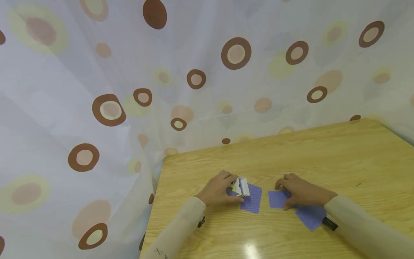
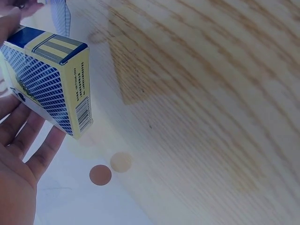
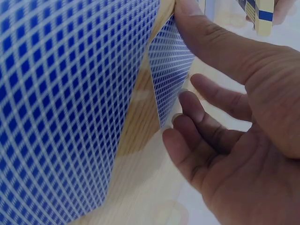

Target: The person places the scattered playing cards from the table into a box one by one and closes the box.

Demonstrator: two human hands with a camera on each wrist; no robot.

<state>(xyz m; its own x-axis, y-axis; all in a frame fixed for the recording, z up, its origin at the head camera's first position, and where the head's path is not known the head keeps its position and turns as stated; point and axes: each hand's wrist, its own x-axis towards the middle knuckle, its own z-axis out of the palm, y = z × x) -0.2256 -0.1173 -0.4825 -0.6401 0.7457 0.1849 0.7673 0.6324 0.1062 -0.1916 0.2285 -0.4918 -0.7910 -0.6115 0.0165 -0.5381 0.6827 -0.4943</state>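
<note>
My left hand [image 1: 221, 187] grips a small playing-card box [image 1: 243, 187], thumb on one side and fingers on the other. Its printed side, striped end and barcode show in the left wrist view, where the box [image 2: 47, 86] is tilted. Below it on the table lies a blue-patterned playing card [image 1: 253, 201]. Over a second blue-backed card [image 1: 275, 199] my right hand [image 1: 302, 190] curves, thumb at the near edge and fingers at the far edge. In the right wrist view this card [image 3: 171, 61] sits between thumb and fingertips; part of it is hidden.
Another blue-patterned card [image 1: 312, 218] lies under the right wrist, partly covered by it; it looms large in the right wrist view. The wooden table [image 1: 207, 233] meets a white sheet with brown and yellow dots [image 1: 236, 54] at its back and left edges.
</note>
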